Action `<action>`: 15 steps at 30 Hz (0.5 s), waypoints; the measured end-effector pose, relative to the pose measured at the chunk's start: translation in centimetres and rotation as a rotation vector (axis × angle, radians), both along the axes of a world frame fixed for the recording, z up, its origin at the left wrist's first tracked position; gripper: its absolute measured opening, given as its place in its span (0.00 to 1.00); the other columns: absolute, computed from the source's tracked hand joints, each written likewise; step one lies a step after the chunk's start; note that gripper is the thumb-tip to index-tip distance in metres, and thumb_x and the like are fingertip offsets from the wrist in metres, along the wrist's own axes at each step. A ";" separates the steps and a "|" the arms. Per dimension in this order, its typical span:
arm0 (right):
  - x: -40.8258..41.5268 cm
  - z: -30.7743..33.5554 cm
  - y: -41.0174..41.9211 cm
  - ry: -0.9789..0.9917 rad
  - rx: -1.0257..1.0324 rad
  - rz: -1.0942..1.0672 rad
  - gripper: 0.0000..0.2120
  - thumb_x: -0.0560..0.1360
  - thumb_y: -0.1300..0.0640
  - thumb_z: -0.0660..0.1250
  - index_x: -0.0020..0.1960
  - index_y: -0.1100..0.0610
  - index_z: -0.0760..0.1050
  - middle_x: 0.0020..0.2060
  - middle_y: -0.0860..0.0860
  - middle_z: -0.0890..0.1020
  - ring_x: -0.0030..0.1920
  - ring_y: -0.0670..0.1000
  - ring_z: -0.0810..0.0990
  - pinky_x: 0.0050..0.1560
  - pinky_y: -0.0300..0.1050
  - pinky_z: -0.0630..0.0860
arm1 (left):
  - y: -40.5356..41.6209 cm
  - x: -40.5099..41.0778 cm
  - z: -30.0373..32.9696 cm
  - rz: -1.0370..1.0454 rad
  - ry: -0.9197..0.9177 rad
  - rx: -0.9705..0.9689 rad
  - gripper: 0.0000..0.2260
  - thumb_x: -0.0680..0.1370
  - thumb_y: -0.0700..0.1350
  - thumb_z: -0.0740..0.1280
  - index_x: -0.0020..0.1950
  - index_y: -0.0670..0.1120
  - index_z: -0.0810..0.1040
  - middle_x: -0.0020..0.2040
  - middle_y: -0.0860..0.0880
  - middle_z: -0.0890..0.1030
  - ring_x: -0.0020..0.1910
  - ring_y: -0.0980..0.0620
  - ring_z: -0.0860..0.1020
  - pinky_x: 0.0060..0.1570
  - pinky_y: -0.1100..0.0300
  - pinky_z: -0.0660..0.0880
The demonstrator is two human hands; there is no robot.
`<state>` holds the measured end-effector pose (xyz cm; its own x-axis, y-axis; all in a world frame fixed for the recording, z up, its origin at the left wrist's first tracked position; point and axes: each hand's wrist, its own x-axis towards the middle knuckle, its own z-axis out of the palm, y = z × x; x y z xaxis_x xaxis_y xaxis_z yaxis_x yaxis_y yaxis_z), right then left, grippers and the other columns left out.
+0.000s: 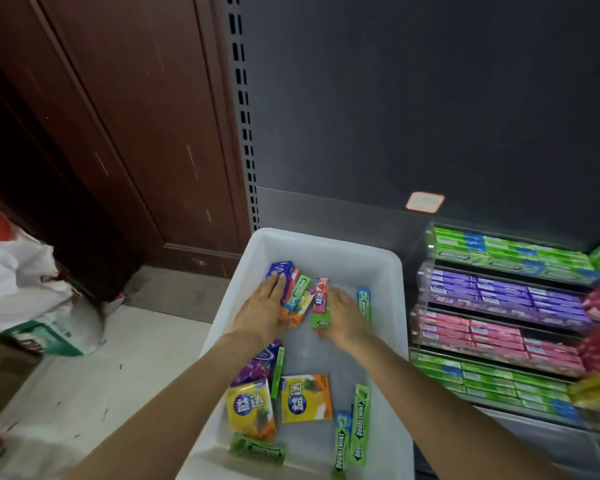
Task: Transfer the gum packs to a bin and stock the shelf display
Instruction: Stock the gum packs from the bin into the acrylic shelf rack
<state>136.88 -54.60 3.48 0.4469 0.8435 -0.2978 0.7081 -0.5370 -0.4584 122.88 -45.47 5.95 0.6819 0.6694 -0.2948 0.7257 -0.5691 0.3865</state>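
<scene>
A white plastic bin (378, 258) sits in front of me with several gum packs inside. Both my hands reach into its far half. My left hand (262, 308) lies flat, fingers straight, on a heap of packs topped by a blue pack (280, 268) and a green stick pack (300, 289). My right hand (343, 315) rests on the bin floor beside a red stick pack (321, 295); its fingers are blurred. Two yellow box packs (305, 398) and green Doublemint sticks (359, 424) lie in the near half.
A clear tiered display (426, 299) on the right holds rows of green, purple and pink gum packs. Dark shelf backing rises behind the bin. A brown wooden door stands at left, with a white bag (32, 299) on the pale floor.
</scene>
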 end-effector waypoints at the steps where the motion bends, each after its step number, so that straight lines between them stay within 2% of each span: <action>1: -0.1 -0.2 -0.1 -0.049 -0.027 0.016 0.44 0.68 0.54 0.75 0.75 0.57 0.52 0.71 0.55 0.63 0.72 0.55 0.60 0.72 0.48 0.60 | 0.0 0.0 -0.1 -0.010 0.000 0.005 0.39 0.77 0.49 0.66 0.77 0.47 0.42 0.78 0.50 0.45 0.76 0.51 0.47 0.73 0.59 0.48; 3: -0.2 -0.1 -0.1 -0.129 -0.062 0.035 0.45 0.67 0.51 0.76 0.75 0.57 0.54 0.68 0.55 0.67 0.69 0.56 0.63 0.69 0.48 0.63 | 0.0 -0.2 -0.3 -0.029 -0.004 -0.002 0.40 0.77 0.49 0.66 0.77 0.47 0.41 0.78 0.49 0.44 0.77 0.51 0.46 0.74 0.57 0.49; 5: -0.4 0.5 0.2 -0.186 -0.107 0.066 0.41 0.66 0.49 0.76 0.72 0.57 0.59 0.63 0.55 0.72 0.65 0.57 0.68 0.64 0.48 0.67 | 0.1 -0.4 -0.3 -0.042 -0.016 -0.017 0.40 0.76 0.49 0.67 0.77 0.47 0.41 0.78 0.49 0.44 0.77 0.50 0.46 0.75 0.55 0.50; 8: -0.5 1.8 0.2 -0.261 -0.111 0.105 0.21 0.73 0.48 0.68 0.61 0.58 0.71 0.55 0.57 0.79 0.57 0.58 0.76 0.52 0.48 0.73 | 0.5 -0.4 -0.2 -0.030 -0.051 -0.039 0.40 0.76 0.49 0.68 0.77 0.46 0.44 0.78 0.49 0.47 0.76 0.50 0.49 0.75 0.56 0.51; 11: 0.0 3.1 -0.4 -0.297 -0.002 0.085 0.13 0.78 0.53 0.59 0.57 0.58 0.75 0.50 0.59 0.81 0.52 0.60 0.78 0.47 0.48 0.73 | 0.7 -0.3 0.3 -0.041 -0.147 -0.029 0.36 0.75 0.46 0.69 0.77 0.48 0.50 0.78 0.50 0.51 0.76 0.50 0.52 0.74 0.57 0.52; 12: 0.3 3.4 -0.6 -0.239 0.085 0.051 0.11 0.78 0.54 0.60 0.55 0.58 0.76 0.49 0.58 0.82 0.51 0.59 0.79 0.46 0.48 0.74 | 0.7 -0.3 0.6 -0.053 -0.205 -0.037 0.35 0.75 0.45 0.69 0.77 0.48 0.53 0.77 0.50 0.53 0.75 0.50 0.54 0.74 0.59 0.53; 15: 0.9 4.3 -1.1 0.139 0.349 -0.055 0.08 0.76 0.59 0.66 0.53 0.58 0.80 0.44 0.52 0.84 0.46 0.52 0.82 0.48 0.46 0.77 | 0.6 0.0 1.9 -0.063 -0.390 -0.112 0.28 0.75 0.42 0.69 0.73 0.47 0.64 0.72 0.49 0.67 0.70 0.50 0.66 0.67 0.64 0.61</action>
